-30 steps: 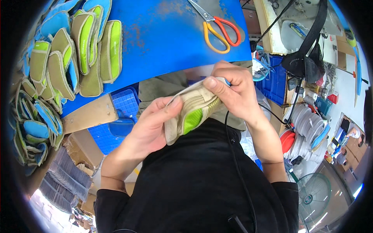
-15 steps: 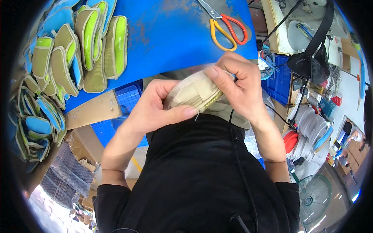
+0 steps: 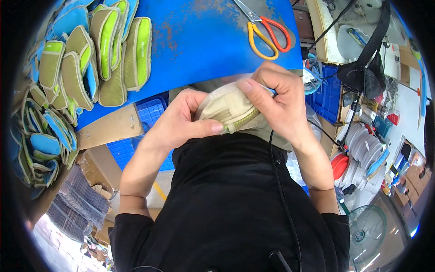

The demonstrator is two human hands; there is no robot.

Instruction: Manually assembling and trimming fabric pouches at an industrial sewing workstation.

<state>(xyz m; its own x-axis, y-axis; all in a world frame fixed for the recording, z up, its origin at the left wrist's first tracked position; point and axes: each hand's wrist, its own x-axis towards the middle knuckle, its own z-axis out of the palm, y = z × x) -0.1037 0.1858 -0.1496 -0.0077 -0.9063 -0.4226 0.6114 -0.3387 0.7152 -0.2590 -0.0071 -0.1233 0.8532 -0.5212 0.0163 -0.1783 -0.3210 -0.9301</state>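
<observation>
Head view: both hands hold a small beige fabric pouch with a green zip edge [image 3: 230, 110] close to the chest, below a blue table [image 3: 195, 41]. Left hand [image 3: 181, 120] pinches its lower edge; right hand [image 3: 276, 102] clasps the top, possibly at the zip. Orange-and-red-handled scissors [image 3: 265, 29] and stacked green and blue pouches [image 3: 97, 54] lie on the table.

Table: worn blue work surface [image 3: 195, 45] with rust-brown scuffs.
Below it: blue plastic crates [image 3: 136, 136], brown cardboard [image 3: 108, 127].
Floor, lower right: grey round fan [image 3: 364, 231].
</observation>
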